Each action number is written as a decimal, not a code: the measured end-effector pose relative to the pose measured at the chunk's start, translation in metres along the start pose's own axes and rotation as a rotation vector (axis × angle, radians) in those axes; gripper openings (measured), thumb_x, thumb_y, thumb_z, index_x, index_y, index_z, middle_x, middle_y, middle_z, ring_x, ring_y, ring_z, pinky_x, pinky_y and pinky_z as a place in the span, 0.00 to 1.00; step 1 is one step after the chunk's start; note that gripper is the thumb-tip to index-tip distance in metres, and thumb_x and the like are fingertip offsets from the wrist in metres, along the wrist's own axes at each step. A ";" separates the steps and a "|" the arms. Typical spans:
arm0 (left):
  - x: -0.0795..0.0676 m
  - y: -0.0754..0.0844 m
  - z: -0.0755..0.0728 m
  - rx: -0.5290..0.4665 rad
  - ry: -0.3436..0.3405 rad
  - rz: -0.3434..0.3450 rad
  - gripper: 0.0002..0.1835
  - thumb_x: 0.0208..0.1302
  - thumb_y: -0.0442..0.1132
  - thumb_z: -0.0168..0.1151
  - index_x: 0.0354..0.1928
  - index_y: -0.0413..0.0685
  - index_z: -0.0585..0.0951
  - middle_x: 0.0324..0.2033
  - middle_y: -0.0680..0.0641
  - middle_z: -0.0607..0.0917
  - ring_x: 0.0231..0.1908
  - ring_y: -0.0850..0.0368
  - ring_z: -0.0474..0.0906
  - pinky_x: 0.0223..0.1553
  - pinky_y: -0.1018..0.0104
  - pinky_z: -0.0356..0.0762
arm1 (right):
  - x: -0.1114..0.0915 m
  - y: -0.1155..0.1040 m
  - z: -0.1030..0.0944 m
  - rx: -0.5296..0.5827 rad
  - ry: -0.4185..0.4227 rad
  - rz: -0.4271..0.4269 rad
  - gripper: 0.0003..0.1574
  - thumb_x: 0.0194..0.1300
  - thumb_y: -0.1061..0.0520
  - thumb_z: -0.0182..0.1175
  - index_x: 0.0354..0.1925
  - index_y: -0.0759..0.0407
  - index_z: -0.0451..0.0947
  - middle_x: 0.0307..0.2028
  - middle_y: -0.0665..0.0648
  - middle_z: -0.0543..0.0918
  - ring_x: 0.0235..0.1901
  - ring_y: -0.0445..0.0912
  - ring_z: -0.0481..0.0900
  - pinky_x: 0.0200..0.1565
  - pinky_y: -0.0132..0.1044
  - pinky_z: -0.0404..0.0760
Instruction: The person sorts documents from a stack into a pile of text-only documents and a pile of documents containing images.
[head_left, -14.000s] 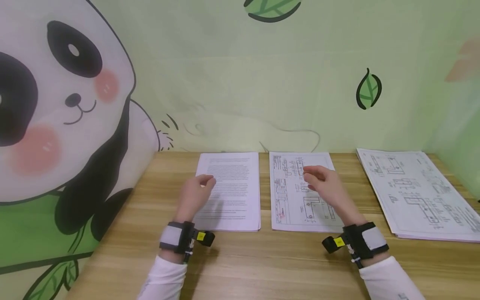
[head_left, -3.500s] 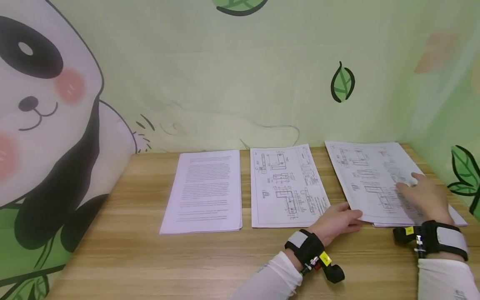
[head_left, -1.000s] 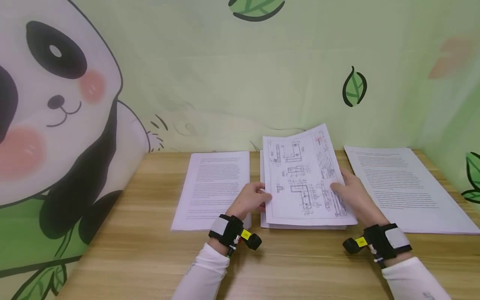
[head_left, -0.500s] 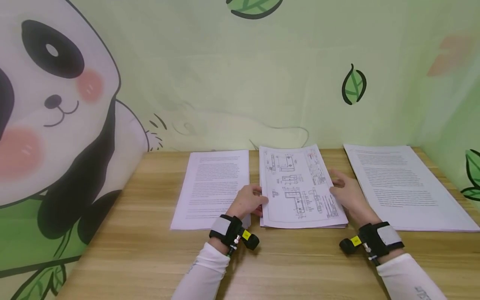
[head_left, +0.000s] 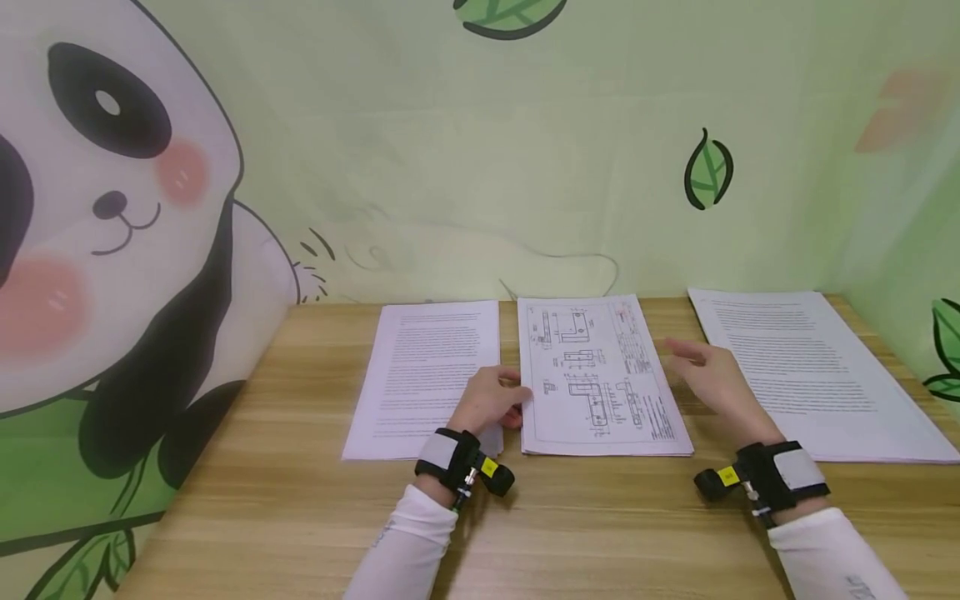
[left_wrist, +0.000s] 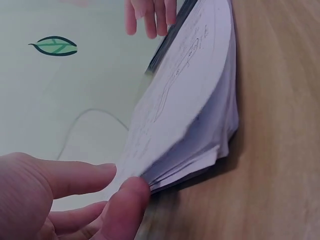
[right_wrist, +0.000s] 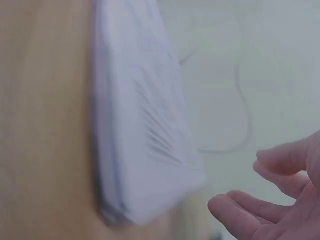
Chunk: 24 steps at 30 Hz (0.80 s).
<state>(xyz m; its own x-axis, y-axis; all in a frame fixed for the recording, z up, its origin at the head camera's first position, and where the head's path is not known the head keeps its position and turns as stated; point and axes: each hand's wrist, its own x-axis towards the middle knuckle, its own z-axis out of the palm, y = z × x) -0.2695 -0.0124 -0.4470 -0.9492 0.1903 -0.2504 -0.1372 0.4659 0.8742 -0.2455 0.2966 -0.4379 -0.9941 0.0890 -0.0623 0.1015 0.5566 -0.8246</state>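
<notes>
A stack of paper (head_left: 592,433) lies in the middle of the table, its top sheet (left_wrist: 185,75) printed with technical drawings. My left hand (head_left: 486,400) is at its left edge, fingers loosely bent; in the left wrist view the thumb and forefinger tips come right up to the stack's edge, apart from each other. Loose sheet edges fan slightly there. My right hand (head_left: 712,382) hovers just off the stack's right side, fingers extended and holding nothing. In the right wrist view this hand (right_wrist: 280,190) is clear of the blurred stack (right_wrist: 140,125).
A stack of text pages (head_left: 420,383) lies on the left, partly behind my left hand. Another stack of text pages (head_left: 810,358) is on the right. All rest on a wooden table (head_left: 585,517) before a green cloth backdrop (head_left: 450,150) with a panda print.
Drawing sheets from the right stack came over to the middle stack and now lie flat on it. The right stack's top now shows text. My right hand has let go and moved right.
</notes>
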 end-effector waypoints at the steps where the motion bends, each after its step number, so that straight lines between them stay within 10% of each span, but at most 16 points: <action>1: 0.000 0.000 -0.001 -0.002 0.003 -0.001 0.24 0.58 0.38 0.61 0.57 0.38 0.73 0.26 0.41 0.85 0.15 0.59 0.79 0.20 0.68 0.82 | -0.001 0.000 -0.005 -0.017 0.005 -0.013 0.35 0.69 0.43 0.44 0.68 0.61 0.59 0.66 0.71 0.64 0.64 0.66 0.60 0.60 0.63 0.62; 10: -0.001 0.006 -0.001 0.002 0.024 0.021 0.23 0.61 0.42 0.58 0.58 0.40 0.74 0.29 0.39 0.84 0.15 0.60 0.79 0.21 0.67 0.82 | -0.009 0.010 -0.060 -0.167 0.117 -0.055 0.38 0.70 0.41 0.41 0.67 0.65 0.59 0.62 0.77 0.66 0.61 0.70 0.62 0.52 0.64 0.67; 24: -0.009 0.024 0.015 -0.071 0.013 0.091 0.21 0.64 0.43 0.56 0.56 0.42 0.76 0.37 0.35 0.84 0.18 0.58 0.80 0.22 0.69 0.82 | -0.010 0.107 -0.138 -0.286 0.157 0.151 0.54 0.67 0.34 0.39 0.69 0.73 0.35 0.64 0.87 0.45 0.59 0.82 0.47 0.52 0.75 0.54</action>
<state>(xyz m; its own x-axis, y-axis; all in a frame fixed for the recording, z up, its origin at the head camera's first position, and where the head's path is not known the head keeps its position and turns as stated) -0.2602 0.0101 -0.4297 -0.9622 0.2176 -0.1638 -0.0696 0.3849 0.9203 -0.2198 0.4688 -0.4480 -0.9511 0.3018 -0.0661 0.2761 0.7341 -0.6204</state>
